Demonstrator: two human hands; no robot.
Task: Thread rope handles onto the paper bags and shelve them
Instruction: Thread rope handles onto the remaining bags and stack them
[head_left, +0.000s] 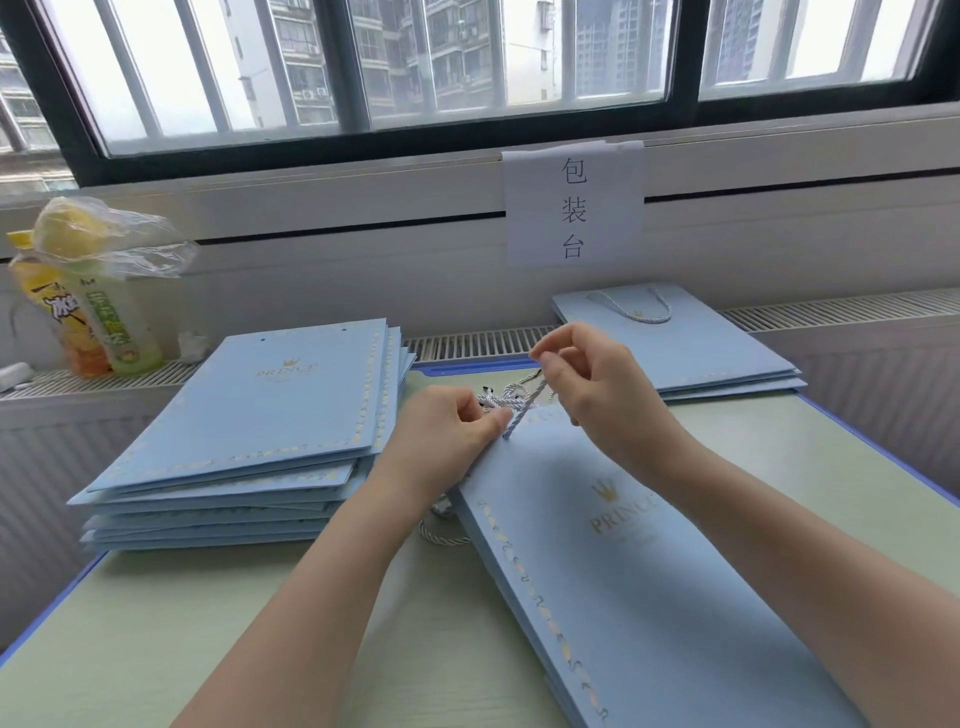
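Three groups of light-blue paper bags on the table (208, 623): a tall left stack (270, 415) of flat bags without handles, exact count unclear from the edges, roughly eight or more, two punch holes visible along the top bag's far edge; a low far-right stack (691, 348), about three bags, the top one carrying a fitted rope handle (636, 309); and one single working bag (623, 561) lying flat at centre-right, tilted diagonally, its top edge toward the hands. One loose bundle of white-blue ropes (501, 400) sits on the table just beyond that bag's top edge; another rope loop (441, 535) shows at the bag's left edge below the left wrist. Two drink bottles (88, 317) stand on the sill at far left, a thin plastic bag (119, 234) holding something yellow draped over their tops. One paper sign (574, 202) taped below the window. Left hand (452, 436): fingers curled, thumb and fingertips pressing at the bag's top edge where a rope strand (522, 415) enters. Right hand (587, 379): raised above the bag, thumb and forefinger pinching the upper end of that strand, other fingers loosely curled
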